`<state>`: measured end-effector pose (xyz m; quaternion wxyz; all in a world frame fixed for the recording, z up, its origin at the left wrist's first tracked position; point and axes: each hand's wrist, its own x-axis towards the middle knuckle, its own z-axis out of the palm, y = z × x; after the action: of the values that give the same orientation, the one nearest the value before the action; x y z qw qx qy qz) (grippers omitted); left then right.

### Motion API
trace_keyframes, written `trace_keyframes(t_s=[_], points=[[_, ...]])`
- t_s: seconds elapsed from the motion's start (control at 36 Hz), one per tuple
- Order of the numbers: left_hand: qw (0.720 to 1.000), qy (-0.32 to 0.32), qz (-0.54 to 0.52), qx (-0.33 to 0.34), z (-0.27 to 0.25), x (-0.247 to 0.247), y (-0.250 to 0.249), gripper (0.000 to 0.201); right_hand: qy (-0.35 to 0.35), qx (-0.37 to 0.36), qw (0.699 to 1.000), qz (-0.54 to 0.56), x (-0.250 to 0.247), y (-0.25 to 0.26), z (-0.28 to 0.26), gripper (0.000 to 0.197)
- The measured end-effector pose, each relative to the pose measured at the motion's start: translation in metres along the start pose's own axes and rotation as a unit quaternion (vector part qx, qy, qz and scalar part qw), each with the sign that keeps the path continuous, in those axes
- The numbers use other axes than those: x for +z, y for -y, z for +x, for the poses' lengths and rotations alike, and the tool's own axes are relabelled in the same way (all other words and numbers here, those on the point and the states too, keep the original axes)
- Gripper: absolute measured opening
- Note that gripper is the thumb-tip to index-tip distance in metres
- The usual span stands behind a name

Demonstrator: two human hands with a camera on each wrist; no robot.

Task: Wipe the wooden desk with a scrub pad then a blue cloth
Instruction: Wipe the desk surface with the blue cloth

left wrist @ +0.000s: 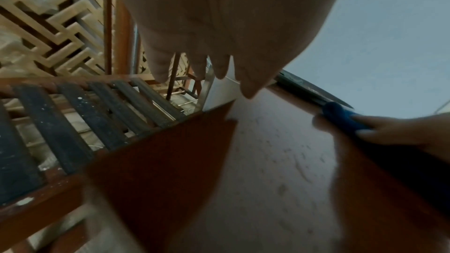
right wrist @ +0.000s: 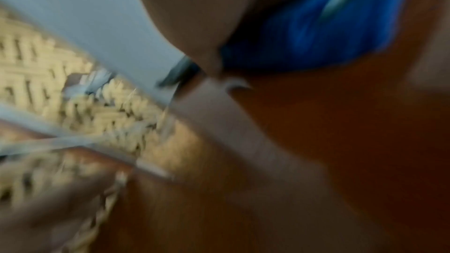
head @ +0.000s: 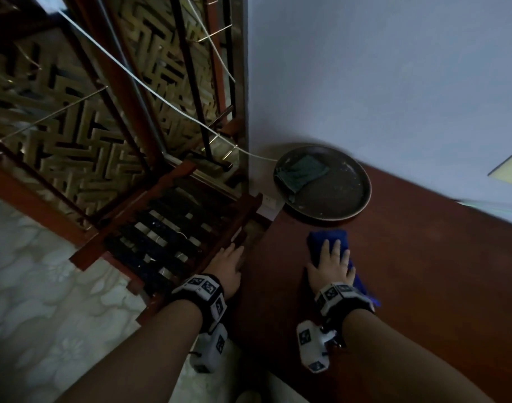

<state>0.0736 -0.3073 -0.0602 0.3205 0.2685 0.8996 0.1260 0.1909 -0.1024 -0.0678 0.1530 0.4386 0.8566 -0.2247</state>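
On the near desk corner, as I see it:
Right hand (head: pixel 332 264): flat, fingers straight, pressing the blue cloth (head: pixel 327 242).
Cloth: bunched and soft on the wooden desk (head: pixel 423 271), long axis running from me toward the tray; near end partly hidden under my palm.
Left hand (head: pixel 228 267): relaxed, fingers straight, at the desk's left edge.
Far: round dark tray (head: pixel 356 193) holding the green scrub pad (head: pixel 300 173).
Right wrist view: blurred.

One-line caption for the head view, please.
Right hand presses a blue cloth flat on the wooden desk; left hand rests at its edge, green scrub pad on the round tray.
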Motion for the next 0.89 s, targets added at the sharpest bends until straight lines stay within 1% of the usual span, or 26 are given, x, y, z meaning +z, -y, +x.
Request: trace_keyframes(t_s=[0.08,0.17,0.22,0.31,0.42,0.47,0.53,0.61,0.72,0.81,0.89], points=[[1.0,-0.016,-0.015,0.0,-0.002,-0.001,0.01,0.058,-0.009,0.036,0.999,0.009,0.012,0.029,-0.003,0.076],[0.999,-0.03,-0.017,0.007,-0.002,-0.003,0.017,0.058,-0.007,0.066,0.997,0.026,0.018,0.054,-0.002,0.076],[0.999,-0.043,-0.021,0.014,-0.002,-0.005,0.02,0.058,-0.002,0.058,0.998,0.025,0.023,0.07,-0.004,0.074],[0.999,-0.035,-0.037,0.011,-0.003,-0.011,0.021,0.057,0.013,0.027,0.999,0.024,0.026,0.087,-0.002,0.072],[0.998,-0.037,-0.049,0.021,-0.002,-0.014,0.024,0.058,0.042,-0.015,0.999,0.017,0.024,0.097,0.007,0.07],[0.998,-0.041,-0.051,0.025,-0.002,-0.014,0.026,0.058,0.055,-0.051,0.997,0.002,0.022,0.098,0.01,0.068],[0.997,-0.052,-0.058,0.025,-0.003,-0.014,0.025,0.056,0.07,-0.104,0.992,-0.023,0.021,0.096,0.011,0.066],[0.995,-0.059,-0.076,0.017,-0.004,-0.017,0.024,0.055,0.093,-0.196,0.973,-0.081,0.022,0.09,0.006,0.062],[0.997,-0.042,-0.064,0.018,-0.012,-0.02,0.02,0.054,0.107,-0.314,0.932,-0.147,0.03,0.074,-0.013,0.062],[0.997,-0.036,-0.058,0.028,-0.019,-0.018,0.013,0.053,0.125,-0.375,0.9,-0.185,0.036,0.058,-0.038,0.065],[0.998,-0.017,-0.044,0.03,-0.027,-0.014,0.004,0.053,0.146,-0.437,0.858,-0.226,0.037,0.04,-0.063,0.064]])
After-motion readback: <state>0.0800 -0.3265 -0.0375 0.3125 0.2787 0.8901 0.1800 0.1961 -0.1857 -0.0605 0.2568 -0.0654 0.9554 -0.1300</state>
